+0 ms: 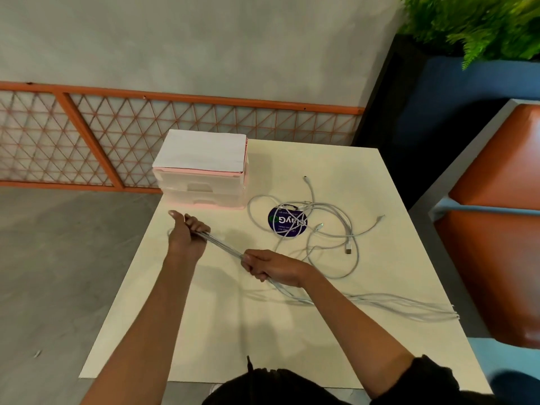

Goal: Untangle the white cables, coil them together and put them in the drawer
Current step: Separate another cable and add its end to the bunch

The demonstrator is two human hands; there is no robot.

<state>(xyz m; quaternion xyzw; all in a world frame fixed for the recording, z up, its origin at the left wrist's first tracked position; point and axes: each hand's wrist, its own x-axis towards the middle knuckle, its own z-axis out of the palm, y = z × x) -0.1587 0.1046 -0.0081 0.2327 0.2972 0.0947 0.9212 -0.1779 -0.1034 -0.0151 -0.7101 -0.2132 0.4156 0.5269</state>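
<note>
Left hand (187, 233) is closed in a fist on one end of a bundle of straightened cable strands (223, 244), thumb extended toward the far left, positioned over the left portion of the counter (204, 331). The bundle runs taut on a diagonal, from upper left down to lower right, into the right hand (270, 267), whose fingers (253, 268) are likewise curled shut around it. Beyond the right hand the same strands trail slack across the counter toward its right edge, ending in loose tails (423, 309). Behind the left hand, at the far side of the counter, stands the drawer unit (201, 182), white and pink, with both drawers appearing closed. To its right, well apart from either hand, lies the remaining tangle of white cables (315, 226), looped loosely over a round blue sticker (287, 222), with connector ends splayed outward. Assessment: the long axis of the held bundle follows the line between the two fists; the unsorted tangle lies ahead and right, nearer the right hand. Untangling is judged partly complete; coiling and stowage are not yet done.
</note>
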